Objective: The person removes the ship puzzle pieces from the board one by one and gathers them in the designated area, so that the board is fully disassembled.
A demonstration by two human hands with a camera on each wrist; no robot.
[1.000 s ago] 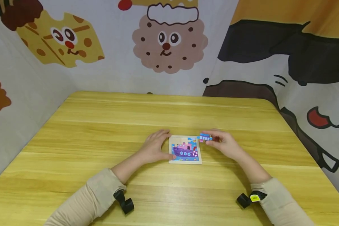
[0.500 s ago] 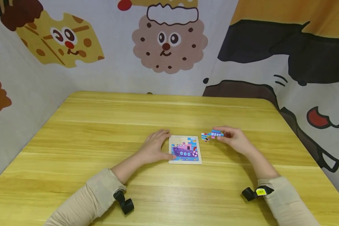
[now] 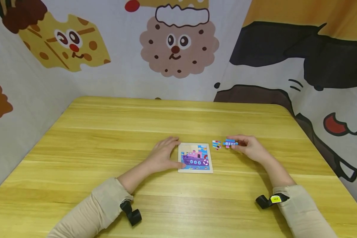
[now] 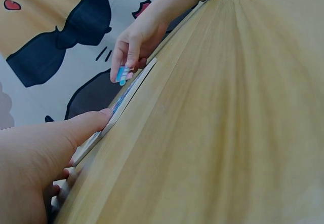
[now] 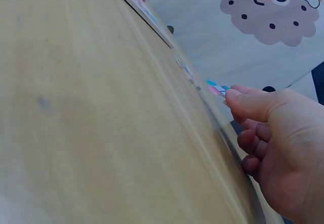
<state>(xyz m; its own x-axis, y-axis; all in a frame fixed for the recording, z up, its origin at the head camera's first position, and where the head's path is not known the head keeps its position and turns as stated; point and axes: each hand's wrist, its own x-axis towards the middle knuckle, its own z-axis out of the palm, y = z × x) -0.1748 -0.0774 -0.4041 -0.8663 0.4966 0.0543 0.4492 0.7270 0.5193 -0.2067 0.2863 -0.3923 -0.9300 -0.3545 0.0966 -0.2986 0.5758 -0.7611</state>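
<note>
Centrally, a small blue-and-pink puzzle piece (image 3: 230,143), pinched at its right end between thumb and fingers of the right hand (image 3: 250,147), just above the table (image 3: 107,132); likely thin, stiff, very light, so best held by its flat edges; beside it, a second loose piece (image 3: 216,144) lying flat; further left, a square puzzle board (image 3: 195,158) with a purple ship, steadied at its left edge by the left hand (image 3: 162,155), fingers relaxed and flat; behind, cartoon cloth walls (image 3: 175,46).
</note>
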